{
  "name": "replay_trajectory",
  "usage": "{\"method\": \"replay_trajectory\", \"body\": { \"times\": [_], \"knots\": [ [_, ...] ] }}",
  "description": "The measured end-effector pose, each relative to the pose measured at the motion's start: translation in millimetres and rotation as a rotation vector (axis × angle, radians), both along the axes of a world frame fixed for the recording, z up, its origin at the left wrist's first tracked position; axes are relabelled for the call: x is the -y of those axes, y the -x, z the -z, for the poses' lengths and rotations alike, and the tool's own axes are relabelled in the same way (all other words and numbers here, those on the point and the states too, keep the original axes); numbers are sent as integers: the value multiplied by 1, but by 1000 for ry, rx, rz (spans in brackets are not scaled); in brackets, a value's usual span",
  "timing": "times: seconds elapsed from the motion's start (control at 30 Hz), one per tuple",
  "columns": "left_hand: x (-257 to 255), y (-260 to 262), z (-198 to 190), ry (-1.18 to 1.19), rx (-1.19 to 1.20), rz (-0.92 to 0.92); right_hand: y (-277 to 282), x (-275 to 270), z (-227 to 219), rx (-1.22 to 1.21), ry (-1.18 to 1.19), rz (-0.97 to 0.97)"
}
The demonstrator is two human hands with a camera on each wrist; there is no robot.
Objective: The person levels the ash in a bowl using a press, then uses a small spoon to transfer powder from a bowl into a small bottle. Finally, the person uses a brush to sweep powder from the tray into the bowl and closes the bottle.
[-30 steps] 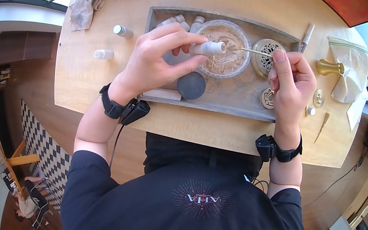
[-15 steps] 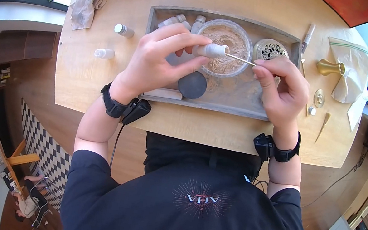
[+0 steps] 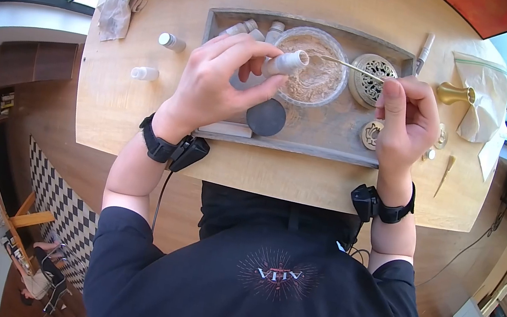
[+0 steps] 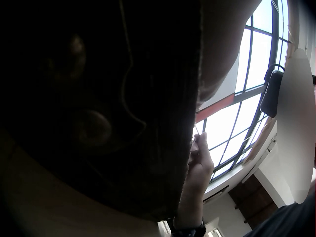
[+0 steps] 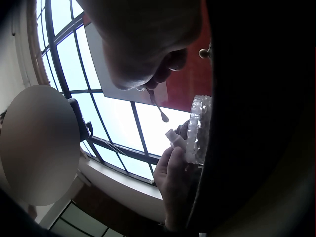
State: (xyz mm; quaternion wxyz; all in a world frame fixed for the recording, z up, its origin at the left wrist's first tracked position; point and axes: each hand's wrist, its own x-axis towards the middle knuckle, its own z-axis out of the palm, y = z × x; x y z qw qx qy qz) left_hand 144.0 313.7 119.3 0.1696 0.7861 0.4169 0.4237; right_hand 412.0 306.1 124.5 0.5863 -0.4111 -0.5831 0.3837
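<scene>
In the head view my left hand [image 3: 210, 75] holds a small white bottle [image 3: 285, 63] between thumb and fingers, tilted with its uncapped mouth toward the right. My right hand [image 3: 407, 120] pinches the end of a thin brass-coloured spoon [image 3: 357, 69]. The spoon's small scoop overlaps the clear plastic bowl [image 3: 343, 83] of light brown powder, just right of the bottle's mouth. From the right wrist view the scoop [image 5: 164, 117] shows apart from the bottle [image 5: 176, 138], beside the bowl's ridged wall [image 5: 198, 131]. The left wrist view is mostly dark.
A shallow grey tray [image 3: 316, 138] holds the bowl, a black disc [image 3: 265, 117], a pierced metal lid [image 3: 362, 93], a lotus-patterned piece [image 3: 370, 135] and several bottles [image 3: 275, 32]. Two white bottles stand or lie left, one capped [image 3: 171, 42]. A brass vase [image 3: 453, 93] and plastic bag [image 3: 477, 121] lie right.
Half a second ago the spoon's tip was in the bottle's mouth; the right hand has since drawn it out rightward. The bottle's mouth has tipped slightly toward the table's far side.
</scene>
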Motion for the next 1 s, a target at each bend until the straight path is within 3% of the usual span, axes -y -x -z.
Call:
{"method": "replay_trajectory", "body": {
  "times": [0.5,1.0],
  "knots": [
    [0,1,2,-37,60,-95,1,-3,2,-29,42,-17],
    [1,4,2,62,-46,-91,0,-3,4,42,105,-14]
  ]
}}
